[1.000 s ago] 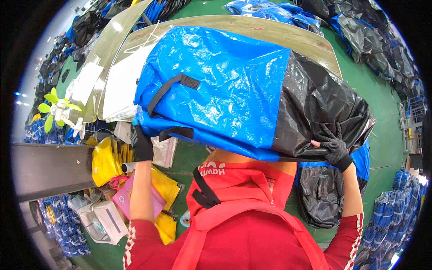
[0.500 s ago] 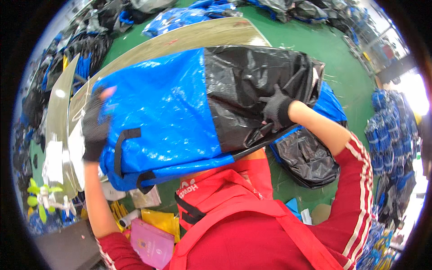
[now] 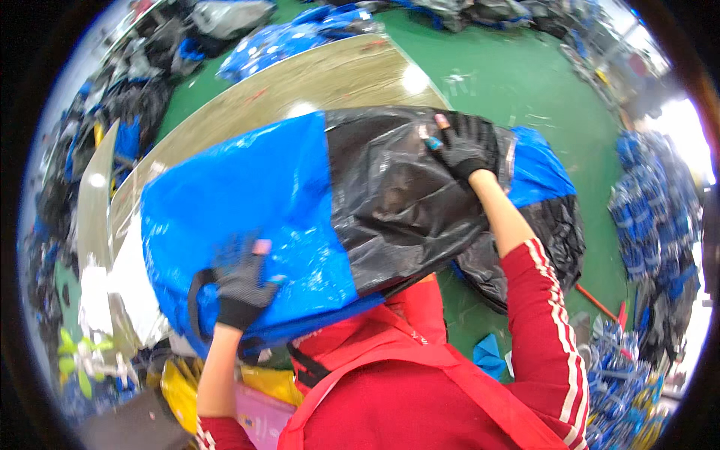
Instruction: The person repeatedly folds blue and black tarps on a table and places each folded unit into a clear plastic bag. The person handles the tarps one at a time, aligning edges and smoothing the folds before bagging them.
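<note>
A large glossy bag [image 3: 247,187], blue on the left and black on the right, lies in front of me across a wood-grained tabletop. My left hand [image 3: 244,281], in a dark knit glove with bare fingertips, rests on the blue part with its fingers spread, beside a black strap loop [image 3: 196,300]. On the far right of the black part lies my right hand [image 3: 463,142], gloved alike, fingers stretched out flat. Neither hand grips anything that I can see. Beyond the bag's right end, partly covered by it, is another blue and black bag [image 3: 544,176].
The wood-grained tabletop [image 3: 300,79] extends beyond the bag. Blue bundles [image 3: 289,37] lie behind it on the green floor [image 3: 517,82]. Stacked blue bundles [image 3: 641,210] stand at the right. Yellow packets [image 3: 180,394] and a purple packet [image 3: 259,412] sit low on the left.
My left hand has moved from the bag's left end inward and nearer to me. My right hand has slid to the far edge. The bag has shifted slightly left and nearer.
</note>
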The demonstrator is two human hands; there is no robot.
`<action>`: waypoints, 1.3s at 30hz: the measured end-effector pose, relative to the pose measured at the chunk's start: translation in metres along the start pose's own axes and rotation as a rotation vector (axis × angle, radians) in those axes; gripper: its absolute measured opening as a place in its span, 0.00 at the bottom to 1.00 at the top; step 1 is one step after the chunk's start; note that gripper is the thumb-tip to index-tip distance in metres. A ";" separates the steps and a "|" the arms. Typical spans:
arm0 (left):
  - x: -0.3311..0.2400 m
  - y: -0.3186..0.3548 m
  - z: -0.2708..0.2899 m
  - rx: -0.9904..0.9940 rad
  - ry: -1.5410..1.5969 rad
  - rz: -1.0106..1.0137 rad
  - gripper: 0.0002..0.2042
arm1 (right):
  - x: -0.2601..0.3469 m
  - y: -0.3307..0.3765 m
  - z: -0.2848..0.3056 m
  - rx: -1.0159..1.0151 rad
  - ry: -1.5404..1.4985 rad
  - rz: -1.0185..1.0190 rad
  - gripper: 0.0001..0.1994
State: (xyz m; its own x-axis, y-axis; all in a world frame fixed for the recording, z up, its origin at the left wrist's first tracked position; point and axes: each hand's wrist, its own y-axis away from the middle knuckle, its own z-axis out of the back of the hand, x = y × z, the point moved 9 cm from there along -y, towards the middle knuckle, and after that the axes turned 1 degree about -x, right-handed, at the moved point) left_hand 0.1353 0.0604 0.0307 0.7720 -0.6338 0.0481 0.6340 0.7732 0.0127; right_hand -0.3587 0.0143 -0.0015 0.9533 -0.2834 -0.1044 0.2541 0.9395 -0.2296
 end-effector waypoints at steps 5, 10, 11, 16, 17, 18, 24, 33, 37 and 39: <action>0.142 0.236 -0.040 -0.581 0.623 1.164 0.37 | 0.031 -0.015 0.027 0.149 0.163 0.058 0.36; 0.125 0.247 -0.151 -0.591 1.740 0.794 0.31 | 0.168 0.036 0.143 0.167 -0.718 0.345 0.29; 0.137 0.256 -0.143 -0.598 1.401 0.879 0.29 | 0.212 0.082 0.163 0.180 -0.749 0.647 0.30; 0.181 0.248 -0.118 -0.860 1.713 0.917 0.11 | 0.282 0.166 0.125 0.281 -0.305 0.979 0.23; 0.188 0.246 -0.115 -0.902 1.696 0.905 0.07 | 0.271 0.159 0.121 0.281 -0.476 0.927 0.14; 0.194 0.244 -0.117 -0.758 1.619 0.941 0.08 | 0.265 0.156 0.117 0.325 -0.656 1.022 0.12; 0.223 0.248 -0.092 -0.781 1.026 1.127 0.09 | 0.217 0.144 0.127 0.190 -0.528 0.955 0.14; 0.123 0.131 -0.059 -0.070 0.092 0.347 0.23 | 0.286 0.161 0.148 0.054 -0.503 0.990 0.17; 0.146 0.140 -0.134 0.103 0.665 0.448 0.41 | 0.259 0.165 0.119 0.388 -0.436 1.154 0.13; 0.170 0.147 -0.134 -0.088 1.260 0.378 0.41 | 0.249 0.172 0.096 0.576 -0.332 1.148 0.14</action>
State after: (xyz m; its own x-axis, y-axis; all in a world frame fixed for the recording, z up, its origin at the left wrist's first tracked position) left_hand 0.3657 0.0639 -0.0934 0.3839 -0.0024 -0.9234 0.3350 0.9322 0.1369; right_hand -0.0617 0.1235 0.0258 0.6454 0.7039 0.2967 -0.7635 0.5828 0.2783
